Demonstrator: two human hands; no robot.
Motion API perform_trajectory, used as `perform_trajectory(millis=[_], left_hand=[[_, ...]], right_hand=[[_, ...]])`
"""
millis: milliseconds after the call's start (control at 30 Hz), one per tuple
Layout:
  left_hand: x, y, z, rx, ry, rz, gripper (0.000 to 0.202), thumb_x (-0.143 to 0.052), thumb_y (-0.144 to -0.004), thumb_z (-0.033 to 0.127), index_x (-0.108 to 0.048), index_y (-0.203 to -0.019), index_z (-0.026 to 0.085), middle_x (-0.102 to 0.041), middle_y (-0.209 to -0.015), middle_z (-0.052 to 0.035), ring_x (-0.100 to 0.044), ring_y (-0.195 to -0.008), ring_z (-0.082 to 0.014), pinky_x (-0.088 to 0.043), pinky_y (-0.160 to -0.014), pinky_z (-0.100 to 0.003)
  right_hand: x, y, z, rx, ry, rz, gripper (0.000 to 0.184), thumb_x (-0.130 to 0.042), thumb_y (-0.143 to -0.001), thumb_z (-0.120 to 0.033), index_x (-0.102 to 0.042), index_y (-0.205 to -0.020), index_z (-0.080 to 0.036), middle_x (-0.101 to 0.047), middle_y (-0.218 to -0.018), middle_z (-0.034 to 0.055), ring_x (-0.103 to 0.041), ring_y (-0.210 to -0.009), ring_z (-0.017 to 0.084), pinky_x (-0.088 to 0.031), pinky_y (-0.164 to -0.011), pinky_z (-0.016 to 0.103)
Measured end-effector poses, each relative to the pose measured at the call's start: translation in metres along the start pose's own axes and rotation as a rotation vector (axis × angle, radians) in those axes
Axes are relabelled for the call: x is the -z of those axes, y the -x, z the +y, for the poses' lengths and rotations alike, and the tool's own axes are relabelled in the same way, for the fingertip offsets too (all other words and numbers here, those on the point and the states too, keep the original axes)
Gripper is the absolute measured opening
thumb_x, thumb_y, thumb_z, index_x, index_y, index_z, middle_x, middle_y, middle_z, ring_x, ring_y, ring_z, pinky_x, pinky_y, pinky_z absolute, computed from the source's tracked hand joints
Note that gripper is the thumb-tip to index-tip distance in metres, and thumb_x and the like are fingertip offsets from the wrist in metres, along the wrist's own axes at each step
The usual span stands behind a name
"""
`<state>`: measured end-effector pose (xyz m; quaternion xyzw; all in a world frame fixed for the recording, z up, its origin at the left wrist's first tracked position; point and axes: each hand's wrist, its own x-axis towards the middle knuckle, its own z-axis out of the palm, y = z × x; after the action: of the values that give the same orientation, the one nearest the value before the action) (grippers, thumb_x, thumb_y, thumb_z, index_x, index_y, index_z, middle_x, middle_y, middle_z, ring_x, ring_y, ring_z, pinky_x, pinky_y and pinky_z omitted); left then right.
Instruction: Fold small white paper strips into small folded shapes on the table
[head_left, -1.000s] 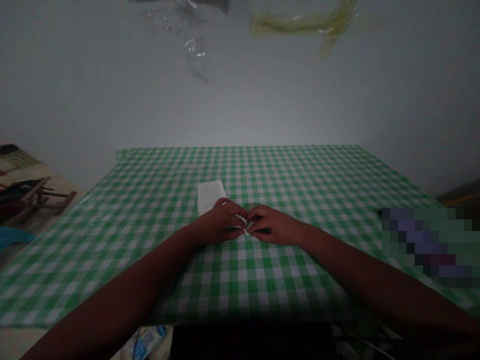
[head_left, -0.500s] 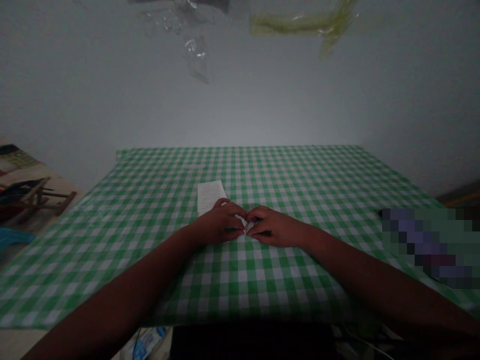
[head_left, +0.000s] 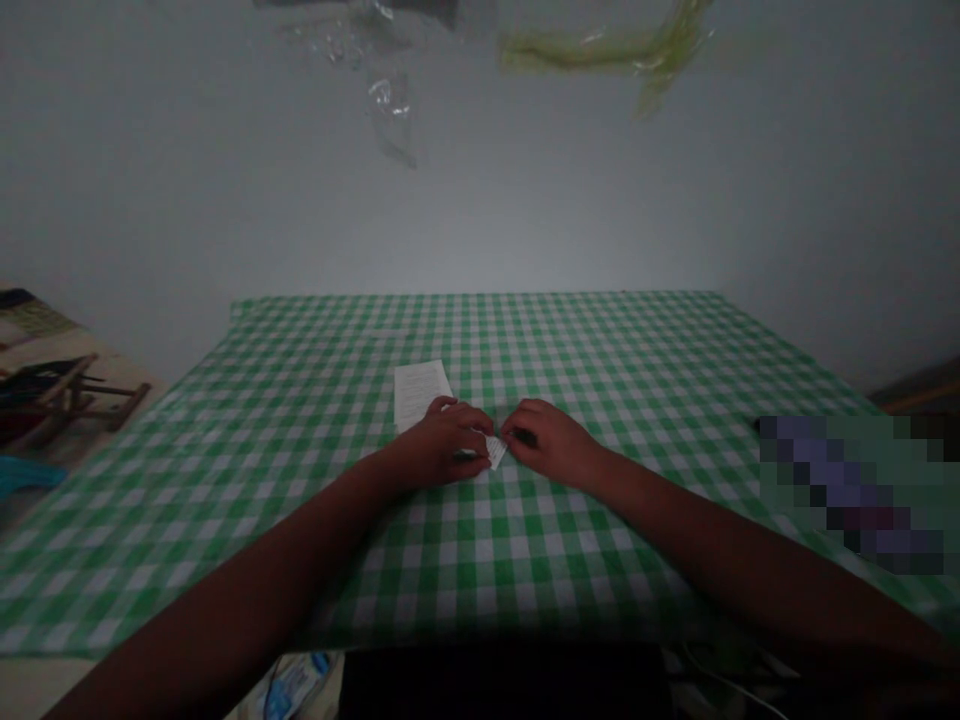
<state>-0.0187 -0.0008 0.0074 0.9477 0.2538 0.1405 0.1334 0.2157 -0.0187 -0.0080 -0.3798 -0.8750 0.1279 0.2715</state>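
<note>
A small folded piece of printed paper [head_left: 496,452] lies low over the tablecloth between my hands. My left hand [head_left: 448,443] is closed on its left side, thumb at the near edge and fingers across the top. My right hand [head_left: 546,440] pinches at its right corner, fingertips pressed together. The fingers cover much of the paper, so its full shape is hidden. Just behind my left hand a flat white printed sheet [head_left: 420,390] rests on the cloth, its near right part covered by that hand.
The green and white checked tablecloth [head_left: 585,350] reaches back to a pale wall [head_left: 480,220]. A blurred-out, pixelated object [head_left: 855,490] lies at the table's right side. Wooden furniture [head_left: 75,400] and something blue [head_left: 30,473] stand beyond the left edge.
My right hand has shifted slightly back, its fingers now closed in a tighter pinch. More of the folded paper shows between the hands. My left hand has hardly moved.
</note>
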Motion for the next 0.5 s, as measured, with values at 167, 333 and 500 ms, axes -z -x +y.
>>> perform_trajectory(millis=[167,333,500], left_hand=[[-0.0037,-0.0021,0.0015,0.052,0.018,0.019,0.005,-0.068,-0.086,0.030,-0.073,-0.086,0.028,-0.067,-0.113,0.0006,-0.058,-0.108,-0.0185,-0.024,-0.103,-0.040],[-0.0039,-0.0028,0.0035,0.071,0.008,0.026,0.004,-0.069,-0.086,0.030,-0.070,-0.085,0.026,-0.066,-0.113,0.0015,-0.057,-0.109,-0.0185,-0.022,-0.103,-0.041],[-0.0039,-0.0018,0.0040,0.072,-0.013,0.013,0.018,-0.065,-0.088,0.031,-0.064,-0.106,0.028,-0.065,-0.114,0.0003,-0.056,-0.109,-0.0193,-0.023,-0.102,-0.042]], right_hand=[[-0.0056,-0.0001,-0.0014,-0.098,0.092,-0.029,0.018,-0.069,-0.085,-0.035,-0.063,-0.088,-0.019,-0.061,-0.086,0.0035,-0.056,-0.084,0.019,-0.043,-0.079,0.033],[-0.0087,0.0014,-0.0035,-0.129,0.108,-0.063,0.024,-0.074,-0.081,-0.039,-0.065,-0.091,-0.020,-0.061,-0.091,0.0038,-0.056,-0.088,0.019,-0.042,-0.080,0.034],[-0.0049,0.0033,-0.0049,0.011,0.111,-0.058,0.017,-0.069,-0.086,-0.035,-0.068,-0.096,-0.021,-0.061,-0.095,0.0043,-0.054,-0.092,0.020,-0.039,-0.082,0.035]])
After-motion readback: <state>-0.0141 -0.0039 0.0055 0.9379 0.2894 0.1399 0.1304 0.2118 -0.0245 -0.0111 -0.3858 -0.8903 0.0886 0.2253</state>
